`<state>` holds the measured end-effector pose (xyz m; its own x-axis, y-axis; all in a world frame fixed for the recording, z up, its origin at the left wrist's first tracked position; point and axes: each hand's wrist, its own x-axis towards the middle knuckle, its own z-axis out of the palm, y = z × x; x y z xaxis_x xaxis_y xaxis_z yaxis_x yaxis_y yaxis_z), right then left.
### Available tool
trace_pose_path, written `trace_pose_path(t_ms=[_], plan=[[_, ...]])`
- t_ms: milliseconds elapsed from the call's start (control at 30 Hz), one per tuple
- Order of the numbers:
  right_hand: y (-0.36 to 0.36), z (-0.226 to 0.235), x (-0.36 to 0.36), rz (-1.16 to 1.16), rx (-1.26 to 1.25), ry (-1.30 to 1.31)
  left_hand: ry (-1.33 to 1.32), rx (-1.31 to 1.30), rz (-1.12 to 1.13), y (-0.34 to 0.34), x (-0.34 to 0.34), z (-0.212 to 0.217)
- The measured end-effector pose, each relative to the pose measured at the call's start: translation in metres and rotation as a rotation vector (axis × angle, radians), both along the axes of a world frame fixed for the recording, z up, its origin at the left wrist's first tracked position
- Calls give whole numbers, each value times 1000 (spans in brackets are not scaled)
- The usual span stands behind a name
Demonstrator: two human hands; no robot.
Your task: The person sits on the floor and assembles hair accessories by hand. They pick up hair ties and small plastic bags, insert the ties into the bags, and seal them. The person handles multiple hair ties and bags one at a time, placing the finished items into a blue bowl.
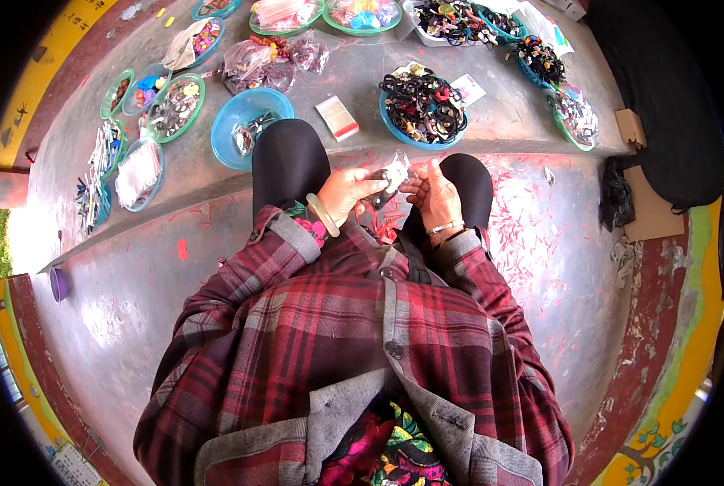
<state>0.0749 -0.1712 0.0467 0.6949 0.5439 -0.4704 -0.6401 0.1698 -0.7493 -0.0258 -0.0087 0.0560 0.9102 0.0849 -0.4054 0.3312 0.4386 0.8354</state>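
Above my lap, between my knees, I hold a small clear plastic bag (395, 172) with something white and something dark in it; the contents are too small to name. My left hand (343, 194), with a pale bangle at the wrist, is closed on the bag's left side, thumb on top. At the bag's right edge is my right hand (438, 200), fingers curled and thumb raised, seemingly pinching the clear plastic. Ahead on the raised ledge stands a blue bowl (388, 127) heaped with black hair ties (424, 101).
A blue basin (224, 134) with a few small packets stands beyond my left knee. Near it lies a white and red box (337, 118). Several more trays and baskets of small goods line the ledge (354, 81). Red scraps (524, 227) litter the floor to the right.
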Motion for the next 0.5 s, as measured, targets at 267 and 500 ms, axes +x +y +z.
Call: trace_pose_path(t_ms=[267, 500], plan=[[4, 3, -10, 36, -109, -278, -24, -34, 30, 2, 0, 1], [4, 3, -12, 49, -49, -405, -4, -216, 33, 6, 0, 1]])
